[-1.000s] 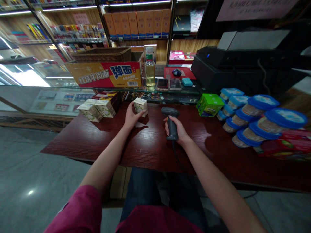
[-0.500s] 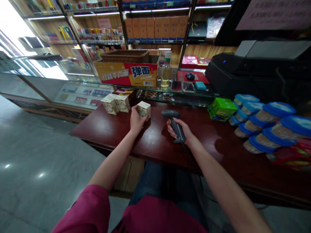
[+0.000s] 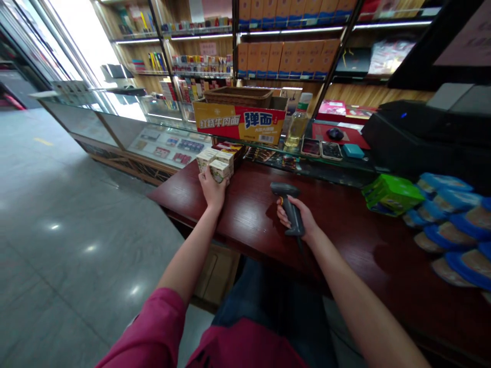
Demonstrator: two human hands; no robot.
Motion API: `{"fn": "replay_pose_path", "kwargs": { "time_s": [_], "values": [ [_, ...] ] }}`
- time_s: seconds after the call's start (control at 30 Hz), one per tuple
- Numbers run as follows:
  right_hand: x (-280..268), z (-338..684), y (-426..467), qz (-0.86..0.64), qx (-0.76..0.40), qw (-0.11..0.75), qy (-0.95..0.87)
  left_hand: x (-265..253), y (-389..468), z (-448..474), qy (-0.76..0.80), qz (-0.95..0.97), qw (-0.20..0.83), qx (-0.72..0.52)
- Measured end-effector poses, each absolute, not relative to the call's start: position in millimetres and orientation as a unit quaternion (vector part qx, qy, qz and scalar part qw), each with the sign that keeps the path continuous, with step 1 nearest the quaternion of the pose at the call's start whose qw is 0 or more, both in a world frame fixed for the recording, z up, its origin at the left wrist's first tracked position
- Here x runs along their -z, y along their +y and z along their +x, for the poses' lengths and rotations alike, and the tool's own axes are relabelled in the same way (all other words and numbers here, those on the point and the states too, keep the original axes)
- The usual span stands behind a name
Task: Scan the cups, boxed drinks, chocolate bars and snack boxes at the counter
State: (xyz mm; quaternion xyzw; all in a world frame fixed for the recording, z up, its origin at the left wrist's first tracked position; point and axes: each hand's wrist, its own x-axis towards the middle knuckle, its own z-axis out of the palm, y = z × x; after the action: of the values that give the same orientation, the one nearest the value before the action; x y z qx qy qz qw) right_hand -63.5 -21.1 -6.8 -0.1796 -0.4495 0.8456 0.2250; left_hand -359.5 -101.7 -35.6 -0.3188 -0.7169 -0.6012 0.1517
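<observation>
left of centre, the left hand (image 3: 214, 191) grips a carton (image 3: 219, 169); right of centre, the right hand (image 3: 307, 219) clasps a scanner (image 3: 293, 213).

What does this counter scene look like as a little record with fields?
Left hand: holding a small cream carton
Right hand: holding a barcode scanner
Just behind that carton: two matching cartons
Wooden counter, right side: green-wrapped pack, blue-lidded tubs
Far side: beef noodle box, bottle of yellow liquid, computer mouse
</observation>
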Motion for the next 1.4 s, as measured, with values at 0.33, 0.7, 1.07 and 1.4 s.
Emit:
{"fn": "replay_pose_path", "kwargs": {
  "time_s": [0.33, 0.7, 1.07, 1.4],
  "values": [
    [10, -63, -19, -0.182, -0.851, 0.200, -0.450, 24, -93, -355, -0.735, -0.293, 0.153, 0.592],
    [16, -45, -11, -0.186, -0.857, 0.233, -0.420, 14, -97, -353, -0.768, -0.288, 0.166, 0.548],
    [13, 86, 31, -0.295, -0.757, 0.421, -0.404, 20, -56, -242, -0.633, -0.619, 0.136, 0.445],
    [25, 132, 35, -0.340, -0.662, 0.599, -0.295, 52, 109, -37, -0.483, -0.693, -0.169, 0.507]
  ]
}}
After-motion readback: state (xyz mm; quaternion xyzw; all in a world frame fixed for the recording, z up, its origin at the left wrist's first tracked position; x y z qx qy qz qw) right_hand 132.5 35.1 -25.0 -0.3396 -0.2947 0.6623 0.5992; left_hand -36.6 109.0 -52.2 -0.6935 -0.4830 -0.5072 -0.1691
